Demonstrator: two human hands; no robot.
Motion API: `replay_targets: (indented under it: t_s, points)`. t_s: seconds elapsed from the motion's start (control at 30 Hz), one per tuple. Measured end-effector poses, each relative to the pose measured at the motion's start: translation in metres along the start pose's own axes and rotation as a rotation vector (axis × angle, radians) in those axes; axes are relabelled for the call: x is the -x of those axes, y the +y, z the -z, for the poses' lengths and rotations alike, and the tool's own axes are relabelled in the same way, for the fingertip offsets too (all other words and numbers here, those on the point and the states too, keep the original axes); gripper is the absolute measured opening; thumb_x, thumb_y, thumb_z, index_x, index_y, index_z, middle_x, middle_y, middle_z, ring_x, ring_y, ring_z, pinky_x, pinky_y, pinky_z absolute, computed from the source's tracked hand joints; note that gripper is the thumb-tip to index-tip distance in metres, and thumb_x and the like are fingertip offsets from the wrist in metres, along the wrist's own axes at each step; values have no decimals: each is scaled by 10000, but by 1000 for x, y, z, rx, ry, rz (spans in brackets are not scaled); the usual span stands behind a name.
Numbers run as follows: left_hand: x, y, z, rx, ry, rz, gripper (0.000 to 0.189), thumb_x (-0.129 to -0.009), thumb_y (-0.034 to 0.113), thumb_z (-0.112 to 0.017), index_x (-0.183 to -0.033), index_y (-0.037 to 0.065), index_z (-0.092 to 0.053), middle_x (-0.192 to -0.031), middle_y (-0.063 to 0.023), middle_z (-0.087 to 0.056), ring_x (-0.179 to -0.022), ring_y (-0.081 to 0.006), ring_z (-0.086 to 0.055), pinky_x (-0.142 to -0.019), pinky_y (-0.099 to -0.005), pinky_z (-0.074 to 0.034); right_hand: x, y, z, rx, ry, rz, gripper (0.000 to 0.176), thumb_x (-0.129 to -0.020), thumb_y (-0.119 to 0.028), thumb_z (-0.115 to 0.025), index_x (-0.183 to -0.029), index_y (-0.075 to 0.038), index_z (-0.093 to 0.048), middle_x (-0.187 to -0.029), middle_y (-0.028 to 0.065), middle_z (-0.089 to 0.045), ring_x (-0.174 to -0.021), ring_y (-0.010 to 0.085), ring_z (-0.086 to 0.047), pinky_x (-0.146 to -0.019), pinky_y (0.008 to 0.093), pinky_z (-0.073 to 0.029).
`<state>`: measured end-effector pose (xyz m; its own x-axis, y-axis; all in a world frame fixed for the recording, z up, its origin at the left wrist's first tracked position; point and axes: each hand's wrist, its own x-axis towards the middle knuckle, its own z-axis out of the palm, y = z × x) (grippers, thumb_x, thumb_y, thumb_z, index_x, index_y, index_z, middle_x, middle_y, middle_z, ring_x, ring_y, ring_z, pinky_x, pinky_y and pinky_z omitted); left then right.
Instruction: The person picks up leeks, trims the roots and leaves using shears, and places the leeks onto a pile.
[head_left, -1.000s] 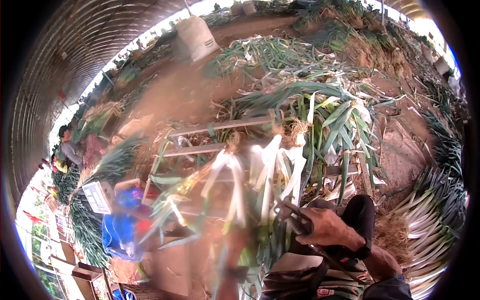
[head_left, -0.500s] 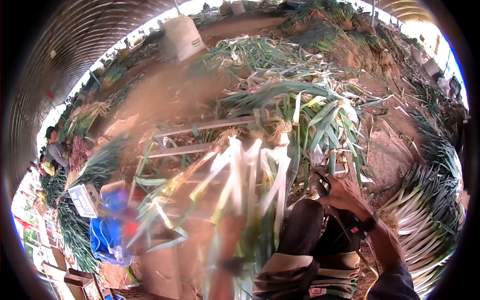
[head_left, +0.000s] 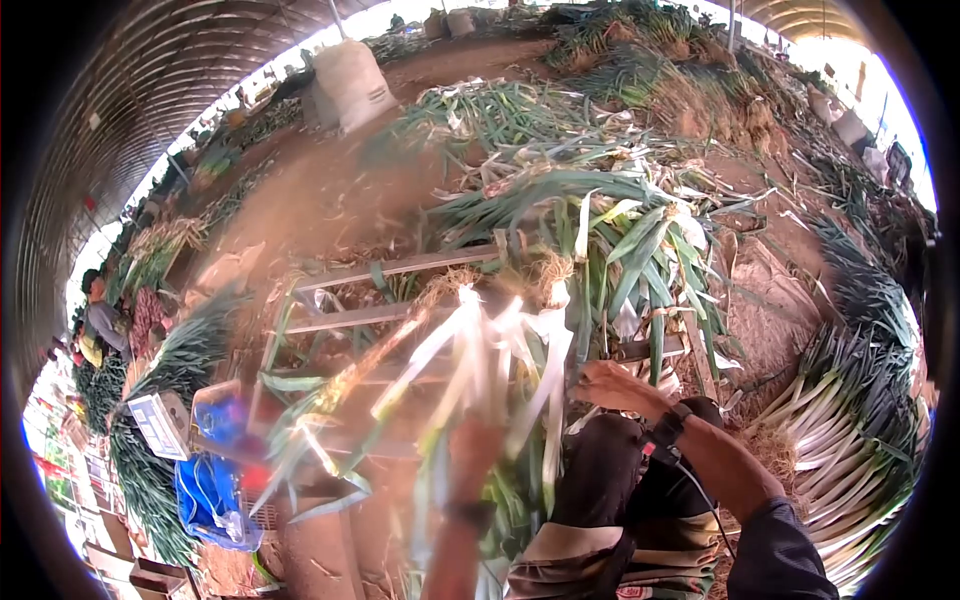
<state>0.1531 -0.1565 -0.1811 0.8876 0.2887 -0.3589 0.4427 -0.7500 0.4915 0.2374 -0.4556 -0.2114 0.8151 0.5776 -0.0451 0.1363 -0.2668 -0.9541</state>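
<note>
A bunch of leeks (head_left: 468, 345) with white stalks fans out in front of me, its shaggy roots pointing away. My left hand (head_left: 476, 450) lies across the lower stalks and seems closed around them; a blur hides its fingers. Just right of the bunch, my right hand (head_left: 625, 388) is closed around a dark hand tool, mostly hidden by the fingers. A thin hose (head_left: 708, 488) trails from near that wrist down past my knee. Under the leeks is a wooden frame (head_left: 345, 320) with slats.
Loose leek leaves (head_left: 640, 245) heap up beyond the frame. Rows of leeks (head_left: 835, 430) lie on the right. At left are a scale (head_left: 158, 425), a blue bag (head_left: 210, 500) and a seated person (head_left: 105, 320). A white sack (head_left: 352, 85) stands farther back.
My right hand has moved left and slightly up, from above my knee to beside the leek stalks. The tool, visible before, is now mostly covered. My left hand stays on the leeks.
</note>
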Motion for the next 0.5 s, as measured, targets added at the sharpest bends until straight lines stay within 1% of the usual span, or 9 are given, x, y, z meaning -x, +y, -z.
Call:
replay_targets:
  t_s: [0.07,0.1,0.13,0.2,0.23,0.33,0.37,0.47,0.5]
  points:
    - [-10,0,-8,-26,9,-2,746,-681,467,-803,-1242,44,-552,-1098,-216,-686,-1048,-386,-667,-903,-458,-533,-12,-57,-9,333,-18,-338,379,-896,-342,-700,-994,21,-649,-840,64,-625,-769,124,-600,-640,322,-491]
    - [-14,3,-14,-52,21,13,765,-677,472,-806,-1252,43,-539,-1102,-211,-685,-1046,-382,-668,-905,-456,-533,-15,-66,-9,87,-32,-403,407,-884,-344,-714,-989,42,-637,-811,54,-626,-767,132,-611,-630,323,-491]
    - [-19,5,-21,-74,33,29,785,-673,478,-810,-1262,43,-526,-1106,-206,-683,-1044,-379,-669,-907,-453,-534,-17,-68,-7,64,-77,-390,377,-891,-313,-700,-1031,30,-631,-867,71,-639,-795,152,-629,-660,328,-516]
    - [-22,2,-35,-60,124,-16,787,-672,476,-809,-1258,39,-516,-1089,-202,-688,-1031,-365,-677,-897,-447,-541,-20,-72,-4,17,-165,-364,337,-904,-251,-672,-1115,6,-617,-977,105,-666,-850,191,-665,-719,339,-567]
    - [-22,4,-35,-57,173,-41,788,-671,475,-809,-1255,37,-511,-1081,-199,-691,-1024,-358,-680,-892,-443,-544,-21,-75,-3,-45,-160,-372,357,-905,-256,-682,-1134,9,-614,-977,93,-663,-852,185,-664,-728,333,-572]
    - [-21,2,-29,-10,144,-7,844,-656,469,-830,-1294,27,-500,-1050,-185,-699,-952,-327,-703,-828,-406,-570,-20,-80,-11,-239,-153,-398,419,-910,-272,-712,-1191,18,-602,-976,58,-653,-860,166,-662,-754,316,-589]
    - [-19,1,-24,13,126,-6,821,-663,442,-830,-1286,21,-500,-1048,-187,-698,-947,-323,-701,-822,-404,-570,-18,-80,-13,-267,-128,-390,418,-919,-282,-707,-1201,13,-618,-998,44,-662,-880,153,-652,-775,322,-562]
    - [-15,-7,1,157,24,-115,753,-685,362,-831,-1260,4,-502,-1042,-191,-697,-933,-311,-695,-803,-399,-571,-13,-83,-13,-244,-129,-261,389,-922,-292,-708,-1171,0,-646,-995,22,-663,-869,129,-622,-805,315,-514]
    - [-13,-12,10,217,-9,-164,731,-692,336,-831,-1251,-2,-503,-1040,-193,-697,-928,-306,-693,-796,-397,-571,-12,-75,-15,0,-83,-3,351,-912,-283,-712,-1124,-7,-665,-964,19,-661,-833,119,-615,-739,299,-501]
